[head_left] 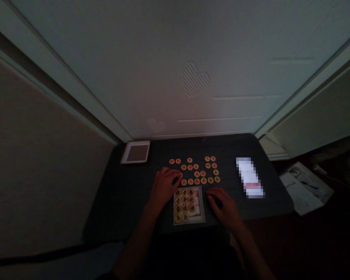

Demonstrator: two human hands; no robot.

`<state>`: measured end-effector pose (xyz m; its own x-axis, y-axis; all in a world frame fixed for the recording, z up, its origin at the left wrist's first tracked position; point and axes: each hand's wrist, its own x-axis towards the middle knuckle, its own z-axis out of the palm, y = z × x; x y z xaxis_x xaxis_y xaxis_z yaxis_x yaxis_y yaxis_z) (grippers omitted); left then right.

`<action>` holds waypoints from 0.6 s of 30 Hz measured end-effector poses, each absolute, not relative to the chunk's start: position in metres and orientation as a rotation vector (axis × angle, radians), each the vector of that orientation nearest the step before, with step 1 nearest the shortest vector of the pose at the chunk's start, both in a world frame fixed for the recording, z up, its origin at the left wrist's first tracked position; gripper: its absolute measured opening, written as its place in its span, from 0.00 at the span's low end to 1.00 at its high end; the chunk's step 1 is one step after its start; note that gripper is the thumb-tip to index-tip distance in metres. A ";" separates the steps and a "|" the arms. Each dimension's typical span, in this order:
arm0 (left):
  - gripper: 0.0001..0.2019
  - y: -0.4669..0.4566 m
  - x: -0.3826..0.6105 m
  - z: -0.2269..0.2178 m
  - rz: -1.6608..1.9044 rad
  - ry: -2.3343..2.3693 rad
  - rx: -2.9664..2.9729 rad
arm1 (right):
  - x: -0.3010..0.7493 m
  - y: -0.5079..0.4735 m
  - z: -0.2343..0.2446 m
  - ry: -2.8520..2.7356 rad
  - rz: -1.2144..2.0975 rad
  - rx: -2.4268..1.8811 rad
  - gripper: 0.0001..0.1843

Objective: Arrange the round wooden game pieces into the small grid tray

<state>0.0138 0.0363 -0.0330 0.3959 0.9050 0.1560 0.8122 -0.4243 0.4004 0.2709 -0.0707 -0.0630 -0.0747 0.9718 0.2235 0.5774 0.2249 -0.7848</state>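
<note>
left hand (pixel 167 182) touches a disc (pixel 181 175), likely light, hard, best rim-pinched; grip unclear, as with the right hand (pixel 223 206).

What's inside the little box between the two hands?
The box holds round pieces with dark writing, set in rows. Some reddish print shows beside them. Whatever lies under the pieces is covered, so I can't see it.
</note>
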 end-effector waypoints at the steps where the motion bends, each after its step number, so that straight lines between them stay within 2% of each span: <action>1: 0.06 0.036 0.014 -0.033 0.518 1.513 2.392 | 0.271 -0.071 -0.063 -1.753 0.663 -1.444 0.12; 18: 0.07 0.039 0.012 -0.032 0.516 1.521 2.351 | 0.271 -0.071 -0.065 -1.755 0.681 -1.452 0.12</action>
<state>0.0120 0.0388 -0.0321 0.3773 0.9158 0.1378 0.8107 -0.3985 0.4289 0.2708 -0.0709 -0.0649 -0.0793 0.9746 0.2095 0.5780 0.2162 -0.7869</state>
